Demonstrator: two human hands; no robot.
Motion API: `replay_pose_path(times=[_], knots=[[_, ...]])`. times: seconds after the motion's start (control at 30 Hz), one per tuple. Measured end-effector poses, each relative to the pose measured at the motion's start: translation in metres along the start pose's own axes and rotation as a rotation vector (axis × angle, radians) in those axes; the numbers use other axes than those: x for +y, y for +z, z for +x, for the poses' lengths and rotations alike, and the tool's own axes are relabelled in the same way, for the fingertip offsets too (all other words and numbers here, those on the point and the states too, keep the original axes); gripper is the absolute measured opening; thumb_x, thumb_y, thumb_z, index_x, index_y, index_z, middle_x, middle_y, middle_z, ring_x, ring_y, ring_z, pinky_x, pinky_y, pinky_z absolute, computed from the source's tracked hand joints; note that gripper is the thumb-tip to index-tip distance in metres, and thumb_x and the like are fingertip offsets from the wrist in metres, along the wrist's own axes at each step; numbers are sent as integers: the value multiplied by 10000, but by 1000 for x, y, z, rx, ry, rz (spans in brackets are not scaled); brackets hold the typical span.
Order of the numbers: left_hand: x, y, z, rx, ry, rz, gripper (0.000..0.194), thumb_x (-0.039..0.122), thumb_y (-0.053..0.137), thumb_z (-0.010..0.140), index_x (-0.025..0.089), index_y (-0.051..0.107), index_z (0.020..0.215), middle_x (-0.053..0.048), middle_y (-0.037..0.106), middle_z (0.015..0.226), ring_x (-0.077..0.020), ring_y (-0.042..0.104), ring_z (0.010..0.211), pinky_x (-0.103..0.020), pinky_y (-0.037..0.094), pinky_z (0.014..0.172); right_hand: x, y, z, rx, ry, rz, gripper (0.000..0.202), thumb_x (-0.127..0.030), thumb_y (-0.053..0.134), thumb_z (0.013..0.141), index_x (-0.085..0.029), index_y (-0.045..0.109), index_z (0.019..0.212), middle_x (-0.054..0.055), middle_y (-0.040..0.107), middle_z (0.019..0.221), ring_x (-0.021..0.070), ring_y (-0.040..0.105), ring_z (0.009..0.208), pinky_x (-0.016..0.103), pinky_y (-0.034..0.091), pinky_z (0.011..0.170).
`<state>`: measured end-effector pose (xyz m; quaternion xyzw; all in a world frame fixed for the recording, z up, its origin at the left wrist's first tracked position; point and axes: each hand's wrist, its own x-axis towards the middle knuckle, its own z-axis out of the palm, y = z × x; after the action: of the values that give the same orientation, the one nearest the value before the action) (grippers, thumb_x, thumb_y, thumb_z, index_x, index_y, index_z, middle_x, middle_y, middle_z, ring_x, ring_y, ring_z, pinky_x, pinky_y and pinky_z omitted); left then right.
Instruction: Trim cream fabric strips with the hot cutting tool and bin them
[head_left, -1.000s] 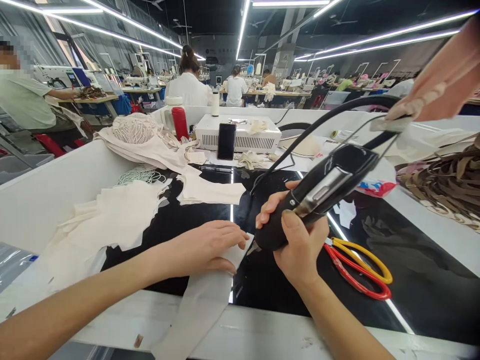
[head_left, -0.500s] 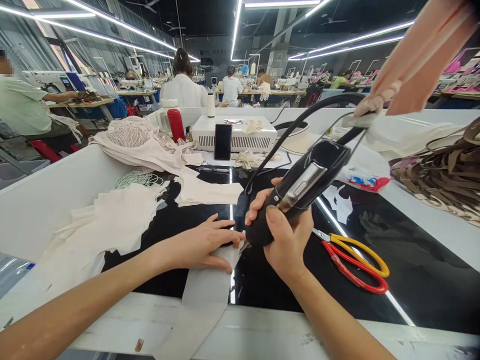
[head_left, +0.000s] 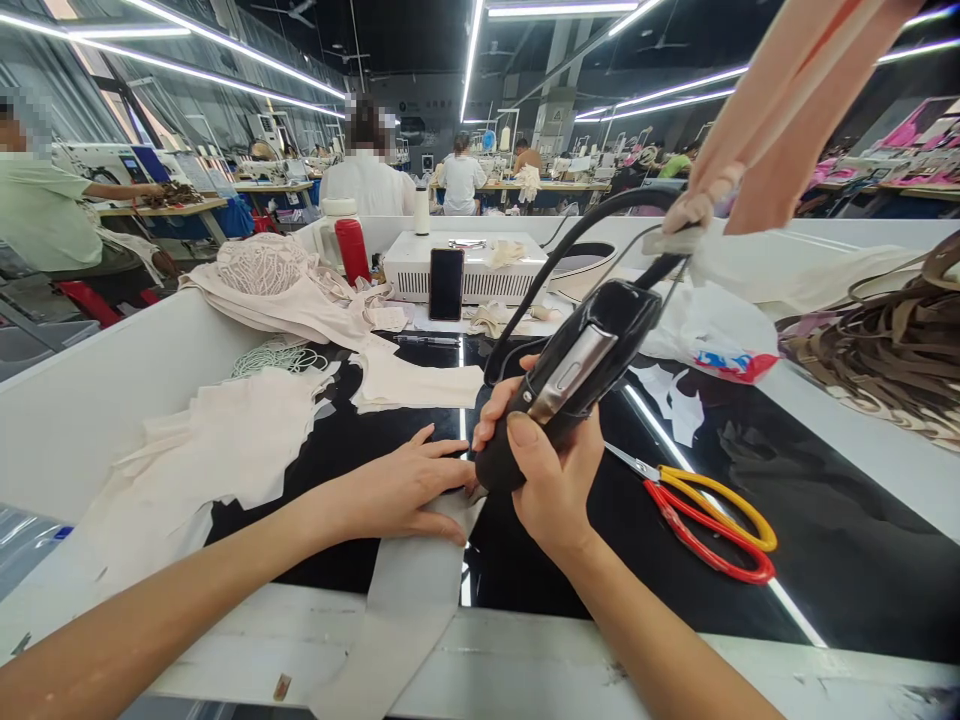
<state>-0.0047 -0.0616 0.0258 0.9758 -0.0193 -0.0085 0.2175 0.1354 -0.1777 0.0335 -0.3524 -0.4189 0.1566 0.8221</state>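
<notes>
Left hand: the left hand (head_left: 401,490) is spread palm-down, fingers loosely apart, on the pale strip (head_left: 412,600), probably so the thin cloth lies flat and steady beside the tool.
Right hand: the right hand (head_left: 555,485) is wrapped around the black tool (head_left: 615,320), thumb on top, likely for firm aim of its low end.
Tool: dark and glossy, with a silver plate along its side; it tilts up towards the far right corner of the black board (head_left: 540,570). Its tip seems to meet the strip by the left fingertips, though the hands hide the contact.
Cable: the thick cable (head_left: 622,201) arches from the tool's top near a knotted pink band (head_left: 795,120), presumably slung high to be out of the way.
Strip: off-white, matte, smooth, widening slightly; it runs from under the left hand across the board's near edge onto the white worktop (head_left: 525,650).
Scissors: the scissors (head_left: 638,466) lie right of the right hand, red and yellow handles towards the board's right edge, within easy reach.
</notes>
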Motion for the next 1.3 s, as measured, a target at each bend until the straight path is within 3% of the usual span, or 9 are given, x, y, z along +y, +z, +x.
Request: replay_pose_path(times=[0.17, 0.33, 0.5, 0.83, 1.0, 1.07, 1.17, 1.23, 1.3], knots=[[0, 0, -1, -27, -36, -45, 342, 357, 847, 974, 253, 678, 1253, -53, 751, 1341, -341, 404, 1629, -742, 198, 1331, -10, -9, 4, 53, -28, -12, 316, -352, 813, 875, -273, 599, 1093, -60, 693, 820, 122, 641, 596, 269, 573, 546], [-3, 2, -2, -37, -46, -69, 538, 360, 828, 994, 281, 601, 1475, -56, 766, 1289, -364, 369, 1645, -767, 176, 1319, -9, -16, 4, 71, -26, -29, 311, -339, 810, 876, -268, 590, 1084, -63, 692, 817, 118, 642, 591, 273, 579, 560], [0, -1, -1, -55, -67, -101, 381, 340, 839, 983, 274, 672, 1318, -58, 730, 1366, -353, 346, 1656, -795, 153, 1310, -5, -12, 3, 56, -33, -5, 309, -321, 805, 883, -274, 598, 1108, -65, 701, 823, 118, 647, 588, 273, 580, 554], [3, -3, 0, -68, -81, -111, 326, 301, 839, 982, 267, 672, 1260, -21, 745, 1263, -335, 347, 1654, -798, 141, 1313, -5, -10, 3, 36, -31, 40, 267, -309, 823, 901, -275, 605, 1051, -64, 713, 845, 114, 656, 606, 254, 590, 548], [1, -4, -3, -79, -101, -108, 272, 353, 859, 963, 237, 681, 1133, -57, 700, 1442, -379, 327, 1661, -805, 108, 1318, -3, -11, 3, 38, -49, 23, 267, -331, 832, 906, -274, 609, 1040, -61, 716, 848, 115, 662, 616, 256, 588, 562], [-1, -3, -7, -60, -107, -95, 332, 358, 855, 968, 247, 678, 1226, -68, 711, 1432, -383, 329, 1660, -804, 109, 1319, -3, -11, 2, 32, -48, 26, 267, -329, 832, 908, -274, 611, 1048, -61, 716, 853, 113, 663, 620, 257, 591, 577], [-3, 1, -12, -37, -117, -88, 597, 361, 838, 986, 277, 567, 1511, -60, 772, 1261, -383, 329, 1660, -817, 123, 1307, -2, -9, 2, 26, -44, 35, 268, -320, 830, 910, -273, 615, 1063, -63, 716, 851, 108, 662, 619, 252, 592, 587], [-3, 2, -13, -34, -115, -68, 621, 353, 836, 988, 284, 554, 1536, -70, 760, 1319, -391, 326, 1660, -822, 140, 1302, -2, -8, 2, 24, -45, 37, 277, -317, 832, 907, -272, 617, 1075, -64, 717, 850, 106, 663, 616, 248, 592, 583], [-1, 2, -13, -38, -105, -41, 513, 348, 837, 985, 289, 620, 1446, -78, 696, 1484, -401, 328, 1657, -824, 153, 1299, -2, -8, 2, 26, -42, 36, 291, -317, 836, 902, -273, 615, 1086, -65, 718, 851, 107, 664, 613, 248, 592, 574]])
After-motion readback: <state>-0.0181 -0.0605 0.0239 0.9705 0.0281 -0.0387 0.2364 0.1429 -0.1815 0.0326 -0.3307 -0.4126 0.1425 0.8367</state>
